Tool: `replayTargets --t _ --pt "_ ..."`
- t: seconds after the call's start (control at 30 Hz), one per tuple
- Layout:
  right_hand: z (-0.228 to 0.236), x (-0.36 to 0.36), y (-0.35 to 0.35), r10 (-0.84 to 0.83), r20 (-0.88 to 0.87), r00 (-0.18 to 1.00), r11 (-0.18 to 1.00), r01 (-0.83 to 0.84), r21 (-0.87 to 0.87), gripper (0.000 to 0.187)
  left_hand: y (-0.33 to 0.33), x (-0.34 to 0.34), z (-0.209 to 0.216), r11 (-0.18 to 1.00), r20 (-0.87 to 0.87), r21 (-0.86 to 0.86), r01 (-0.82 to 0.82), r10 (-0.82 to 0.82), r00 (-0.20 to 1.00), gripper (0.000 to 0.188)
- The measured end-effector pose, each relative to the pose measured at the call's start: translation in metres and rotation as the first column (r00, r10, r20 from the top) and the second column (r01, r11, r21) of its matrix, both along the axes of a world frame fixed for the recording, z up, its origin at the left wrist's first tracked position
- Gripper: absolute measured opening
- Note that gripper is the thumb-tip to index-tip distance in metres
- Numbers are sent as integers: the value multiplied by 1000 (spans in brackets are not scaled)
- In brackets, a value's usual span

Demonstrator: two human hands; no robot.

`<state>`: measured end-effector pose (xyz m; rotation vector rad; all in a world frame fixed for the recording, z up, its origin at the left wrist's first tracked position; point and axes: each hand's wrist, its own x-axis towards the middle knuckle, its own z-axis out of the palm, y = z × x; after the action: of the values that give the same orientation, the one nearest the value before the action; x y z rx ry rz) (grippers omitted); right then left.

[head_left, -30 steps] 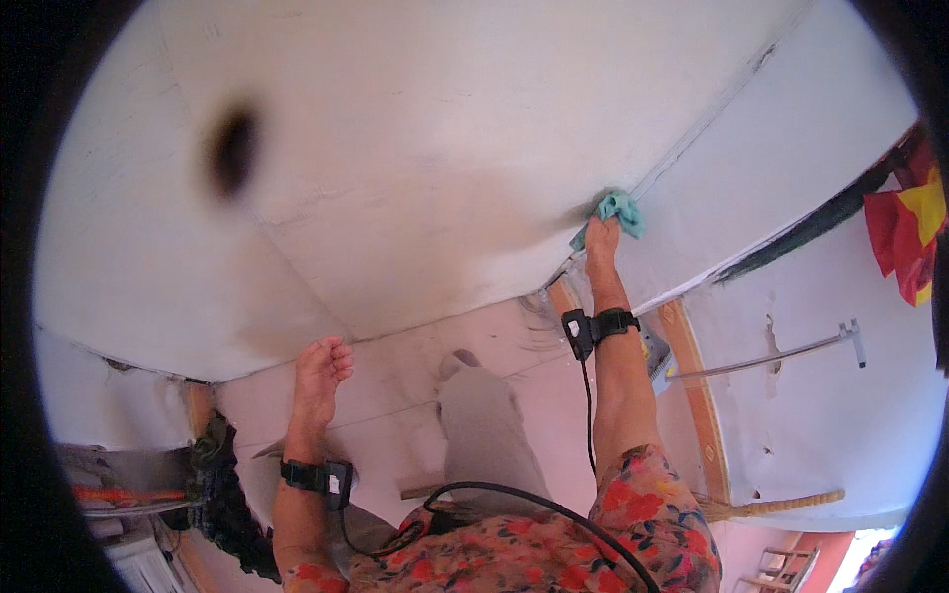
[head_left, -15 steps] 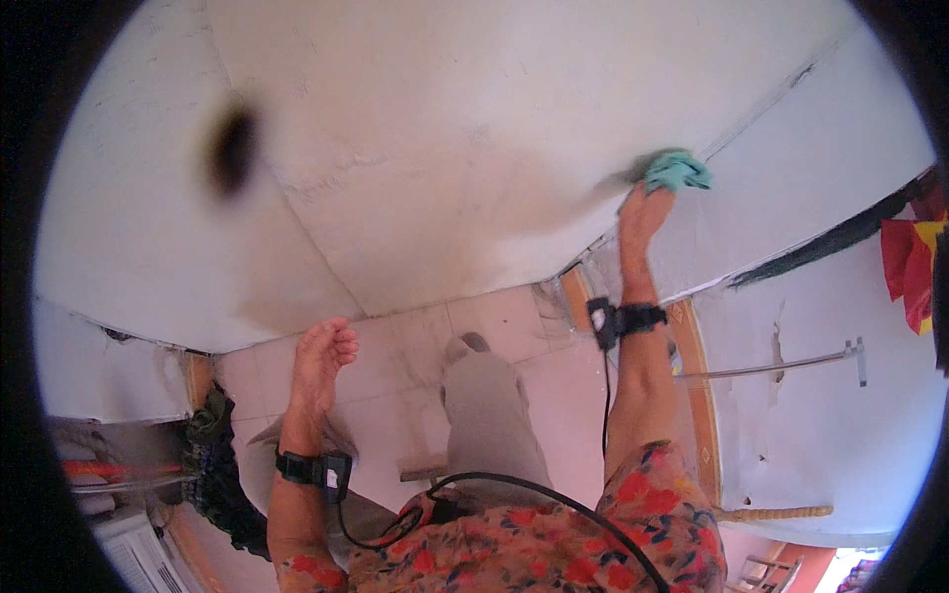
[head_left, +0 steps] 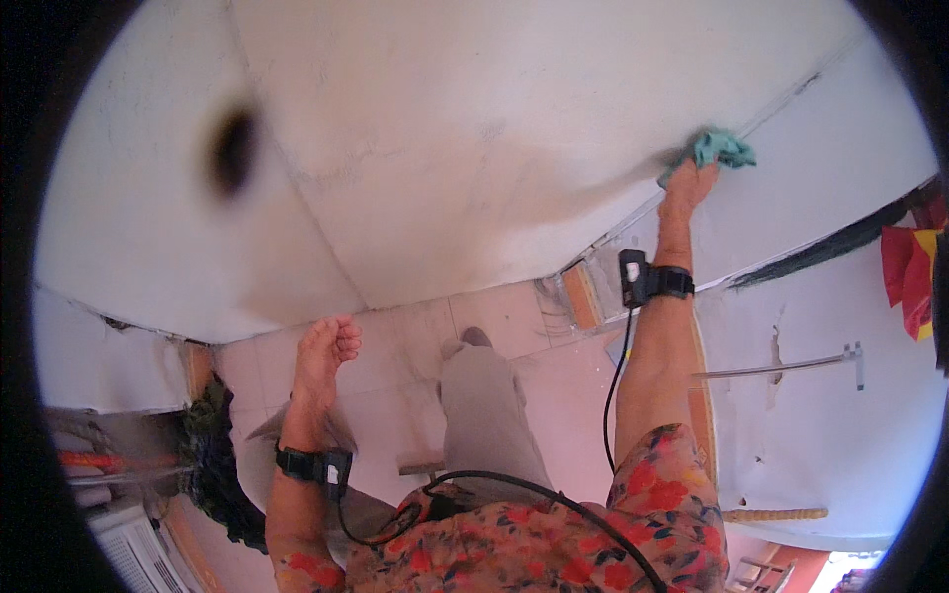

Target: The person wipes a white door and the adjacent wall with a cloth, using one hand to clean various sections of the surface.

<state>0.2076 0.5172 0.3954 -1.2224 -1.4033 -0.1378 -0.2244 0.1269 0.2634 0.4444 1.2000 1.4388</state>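
Observation:
A crumpled green cloth (head_left: 725,148) is bunched in my right hand (head_left: 690,183), which reaches up and presses it against the pale wall (head_left: 445,119). The cloth sits close to a dark seam running toward the upper right. Nothing shows in my left hand (head_left: 331,341); its fingers are curled loosely into a fist, low in front of my body above the tiled floor. Each wrist wears a black strap with a small device and a cable.
Pinkish tiles form the floor (head_left: 395,395). A metal rail (head_left: 781,369) is fixed on the right wall, near a red and yellow cloth (head_left: 907,277). A dark bundle of fabric (head_left: 217,465) hangs at the left. A small wooden piece (head_left: 583,295) stands by the wall's foot.
My right hand has slid the green cloth along the wall, to the right and slightly up. The left hand has stayed nearly still.

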Motion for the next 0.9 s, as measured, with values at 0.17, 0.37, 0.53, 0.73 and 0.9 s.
replayTargets --t 0.17,0.37,0.53,0.73,0.9 --pt "-81 -38 -42 5 -57 998 995 -10 -100 38 -1 -2 7 1000 -22 -30 -5 5 1000 29" --pt "-55 -210 -165 232 402 886 952 -292 96 33 6 10 13 1000 -22 -1 17 -17 1000 27" --pt "-20 -264 -200 263 775 575 878 -475 55 36 7 5 7 1000 -29 -17 -10 9 1000 26" --pt "-16 -192 -143 166 500 850 942 -287 175 33 -1 1 20 999 -34 17 -36 36 999 25" --pt "62 -192 -136 253 312 916 914 -332 233 30 0 1 24 1000 -46 27 -15 16 999 27"
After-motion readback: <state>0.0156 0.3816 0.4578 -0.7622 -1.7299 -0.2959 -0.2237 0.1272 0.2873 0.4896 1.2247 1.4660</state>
